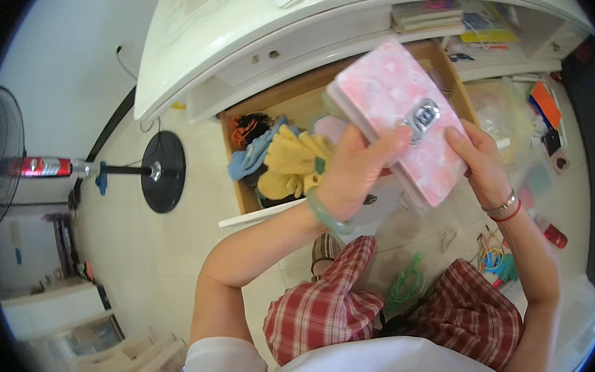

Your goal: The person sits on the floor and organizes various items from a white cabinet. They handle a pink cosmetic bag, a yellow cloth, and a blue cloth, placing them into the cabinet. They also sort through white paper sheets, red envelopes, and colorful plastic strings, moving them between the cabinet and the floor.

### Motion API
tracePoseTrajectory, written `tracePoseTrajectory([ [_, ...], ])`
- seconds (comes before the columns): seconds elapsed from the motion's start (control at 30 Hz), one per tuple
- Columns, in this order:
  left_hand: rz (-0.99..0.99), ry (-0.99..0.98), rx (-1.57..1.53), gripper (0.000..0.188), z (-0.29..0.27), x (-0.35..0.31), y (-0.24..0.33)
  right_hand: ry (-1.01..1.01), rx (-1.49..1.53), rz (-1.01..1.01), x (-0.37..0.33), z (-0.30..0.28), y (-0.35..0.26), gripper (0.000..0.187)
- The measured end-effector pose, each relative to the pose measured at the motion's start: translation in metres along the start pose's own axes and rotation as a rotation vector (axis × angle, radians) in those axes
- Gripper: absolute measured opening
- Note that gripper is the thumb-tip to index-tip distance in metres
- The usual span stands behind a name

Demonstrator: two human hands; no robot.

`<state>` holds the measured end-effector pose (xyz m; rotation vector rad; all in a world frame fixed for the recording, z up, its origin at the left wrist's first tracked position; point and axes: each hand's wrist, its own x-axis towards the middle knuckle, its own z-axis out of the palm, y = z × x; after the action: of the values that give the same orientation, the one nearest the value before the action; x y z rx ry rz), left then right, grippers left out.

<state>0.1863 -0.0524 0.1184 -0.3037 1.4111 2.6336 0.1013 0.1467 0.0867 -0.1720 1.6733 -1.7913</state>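
Both hands hold a pink, heart-patterned wallet [401,117] with a silver clasp [423,117] above the open wooden drawer [286,105] of a white desk [204,46]. The left hand [354,173] has its grip clenched on the wallet's lower left edge; the right hand [484,166] has its grip closed on the lower right corner. Yellow cloth [292,161] and blue cloth [251,156] lie in the drawer below; a standing fan [162,172] stands on the floor to the left.

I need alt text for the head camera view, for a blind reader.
Both hands, left hand and right hand, hold a pink wallet with a silver clasp above an open wooden drawer that holds yellow cloth.
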Motion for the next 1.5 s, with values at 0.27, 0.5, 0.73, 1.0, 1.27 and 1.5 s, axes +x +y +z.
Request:
tracePoseTrajectory([
  [0.27, 0.156, 0.016, 1.016, 0.05, -0.079, -0.002, 0.053, 0.357, -0.425, -0.509, 0.008, -0.037, -0.037, 0.043],
  [0.5, 0.203, 0.031, 1.511, 0.079, -0.109, 0.045, 0.034, 0.354, -0.672, -0.775, 0.023, -0.073, -0.062, 0.041],
  [0.73, 0.523, -0.062, 1.347, 0.052, -0.142, 0.053, 0.063, 0.365, -0.743, -0.584, 0.024, -0.083, -0.047, 0.044],
  [1.0, 0.41, -0.08, 2.238, 0.069, -0.208, 0.008, 0.065, 0.398, -0.669, -0.449, 0.035, -0.09, -0.027, 0.042],
  [1.27, 0.431, -0.182, 1.664, 0.044, -0.121, 0.012, 0.059, 0.347, -0.546, -0.253, 0.041, -0.09, -0.03, 0.045],
  [1.5, 0.532, -0.139, 1.934, 0.048, -0.077, 0.075, -0.012, 0.389, -0.588, -0.408, 0.046, -0.104, -0.016, 0.048],
])
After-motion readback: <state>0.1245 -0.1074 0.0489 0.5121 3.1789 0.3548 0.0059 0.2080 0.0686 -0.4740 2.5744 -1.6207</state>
